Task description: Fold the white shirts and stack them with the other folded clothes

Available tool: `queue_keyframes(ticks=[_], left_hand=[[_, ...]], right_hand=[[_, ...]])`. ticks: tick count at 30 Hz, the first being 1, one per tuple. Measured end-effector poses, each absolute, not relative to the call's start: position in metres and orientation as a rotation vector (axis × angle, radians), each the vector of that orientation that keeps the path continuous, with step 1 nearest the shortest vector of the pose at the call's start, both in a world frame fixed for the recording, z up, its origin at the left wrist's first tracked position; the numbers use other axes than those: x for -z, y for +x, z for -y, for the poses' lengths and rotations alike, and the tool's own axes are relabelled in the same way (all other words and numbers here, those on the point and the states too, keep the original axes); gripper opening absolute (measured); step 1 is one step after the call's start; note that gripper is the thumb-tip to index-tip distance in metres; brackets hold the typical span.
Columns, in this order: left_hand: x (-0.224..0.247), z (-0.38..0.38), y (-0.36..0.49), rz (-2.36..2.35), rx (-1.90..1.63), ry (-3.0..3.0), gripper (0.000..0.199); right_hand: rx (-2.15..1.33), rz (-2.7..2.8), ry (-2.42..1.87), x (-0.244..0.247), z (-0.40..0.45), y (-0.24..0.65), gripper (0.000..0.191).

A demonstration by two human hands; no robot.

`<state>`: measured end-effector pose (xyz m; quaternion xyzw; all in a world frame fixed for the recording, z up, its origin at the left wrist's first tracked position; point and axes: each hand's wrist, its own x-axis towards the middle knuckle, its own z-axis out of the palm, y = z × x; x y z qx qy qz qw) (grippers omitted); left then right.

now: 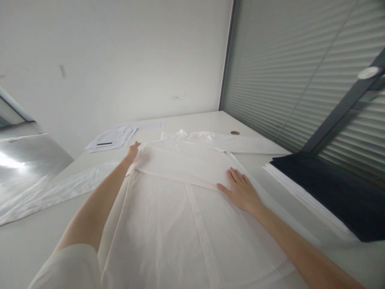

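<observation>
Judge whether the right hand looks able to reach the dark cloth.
Probably yes: the right hand lies flat on the white shirt, and nothing upright stands between it and the dark cloth.

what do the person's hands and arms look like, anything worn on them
Both the left hand and the right hand are ungloved, and no watch or bracelet shows on either wrist. A plain off-white sleeve covers the upper part of the left arm, leaving the forearm bare. The right arm is bare as far as it shows; its sleeve is out of view.
</observation>
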<state>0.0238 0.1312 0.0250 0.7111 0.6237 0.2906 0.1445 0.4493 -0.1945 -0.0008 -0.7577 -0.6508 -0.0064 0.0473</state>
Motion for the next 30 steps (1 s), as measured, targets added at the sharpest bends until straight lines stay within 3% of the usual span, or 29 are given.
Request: queue_keyframes(ticks=[7, 16, 24, 30], left_hand=[[-0.033, -0.144, 0.022, -1.869, -0.861, 2.017, 0.074], [0.005, -0.126, 0.045, -1.711, -0.468, 2.461, 0.058], [-0.007, -0.124, 0.048, -1.742, -0.19, 2.596, 0.068], [-0.019, -0.122, 0.074, -1.846, -0.111, 2.641, 0.055]], right_hand=[[0.001, 1.983, -2.327, 0.001, 0.193, 0.45, 0.09], [0.02, 1.992, -2.328, 0.002, 0.194, 0.45, 0.09], [0.009, 1.987, -2.303, 0.006, 0.194, 0.453, 0.09], [0.024, 1.991, -2.305, 0.004, 0.195, 0.452, 0.089]])
